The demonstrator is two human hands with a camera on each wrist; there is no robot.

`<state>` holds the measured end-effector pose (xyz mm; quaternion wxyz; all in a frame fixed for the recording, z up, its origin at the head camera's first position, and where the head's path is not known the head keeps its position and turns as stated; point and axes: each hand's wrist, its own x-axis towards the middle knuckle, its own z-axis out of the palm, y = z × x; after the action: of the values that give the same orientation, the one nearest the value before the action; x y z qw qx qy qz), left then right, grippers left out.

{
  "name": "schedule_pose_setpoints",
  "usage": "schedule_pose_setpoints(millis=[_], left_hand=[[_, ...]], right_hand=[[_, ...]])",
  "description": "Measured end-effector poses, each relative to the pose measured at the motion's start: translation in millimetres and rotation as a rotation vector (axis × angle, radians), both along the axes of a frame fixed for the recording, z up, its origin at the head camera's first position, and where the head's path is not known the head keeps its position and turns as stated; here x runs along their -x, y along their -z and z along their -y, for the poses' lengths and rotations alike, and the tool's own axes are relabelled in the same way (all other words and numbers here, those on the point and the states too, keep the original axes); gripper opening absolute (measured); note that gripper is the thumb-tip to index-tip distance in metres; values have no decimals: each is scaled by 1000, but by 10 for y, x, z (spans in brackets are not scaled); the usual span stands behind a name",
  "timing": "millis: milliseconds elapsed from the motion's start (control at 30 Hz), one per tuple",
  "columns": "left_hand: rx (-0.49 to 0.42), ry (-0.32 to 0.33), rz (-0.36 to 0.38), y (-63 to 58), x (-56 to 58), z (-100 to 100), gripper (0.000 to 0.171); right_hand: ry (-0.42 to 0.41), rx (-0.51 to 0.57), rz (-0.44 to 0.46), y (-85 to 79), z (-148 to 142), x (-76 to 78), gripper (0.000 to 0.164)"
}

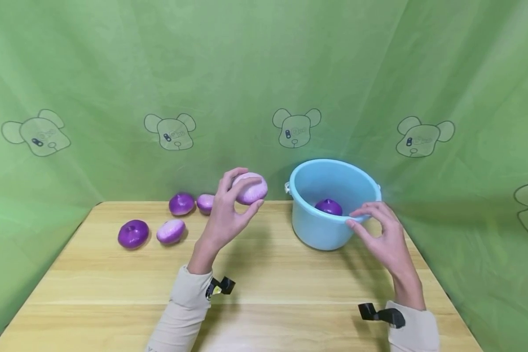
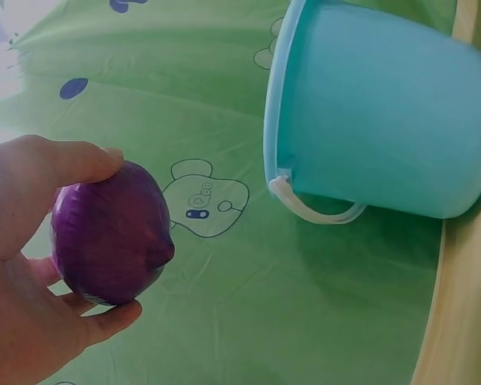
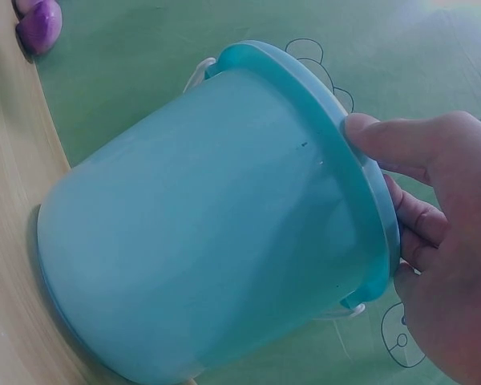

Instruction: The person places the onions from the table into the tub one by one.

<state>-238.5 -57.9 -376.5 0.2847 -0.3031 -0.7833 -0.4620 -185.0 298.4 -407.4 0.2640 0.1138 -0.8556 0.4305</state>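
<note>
My left hand (image 1: 224, 217) holds a purple onion (image 2: 112, 237) between thumb and fingers, raised above the table to the left of the bucket. Its pale pink side faces up in the head view, while the left wrist view shows its dark purple skin and pointed tip. A light blue bucket (image 1: 319, 232) stands upright at the table's back right. Thumb outside and fingers inside, my right hand (image 1: 385, 237) pinches the bucket's near right rim. One purple onion (image 1: 329, 207) shows inside the bucket; the bucket's floor is partly hidden.
Several more onions lie at the back left of the wooden table (image 1: 290, 303): a dark purple onion (image 1: 133, 234), a pale-topped onion (image 1: 171, 231), another dark onion (image 1: 182, 203) and one partly behind my left hand. A green curtain (image 1: 233, 73) hangs behind the table.
</note>
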Motion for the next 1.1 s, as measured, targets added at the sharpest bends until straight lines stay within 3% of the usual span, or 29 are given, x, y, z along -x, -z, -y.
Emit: schedule_pose_setpoints(millis=[267, 1100], left_hand=[[1, 35, 17, 48, -10, -59, 45], [15, 45, 17, 41, -15, -219, 42]], right_hand=[[-4, 1, -7, -1, 8, 0, 24], [3, -13, -27, 0, -1, 3, 24]])
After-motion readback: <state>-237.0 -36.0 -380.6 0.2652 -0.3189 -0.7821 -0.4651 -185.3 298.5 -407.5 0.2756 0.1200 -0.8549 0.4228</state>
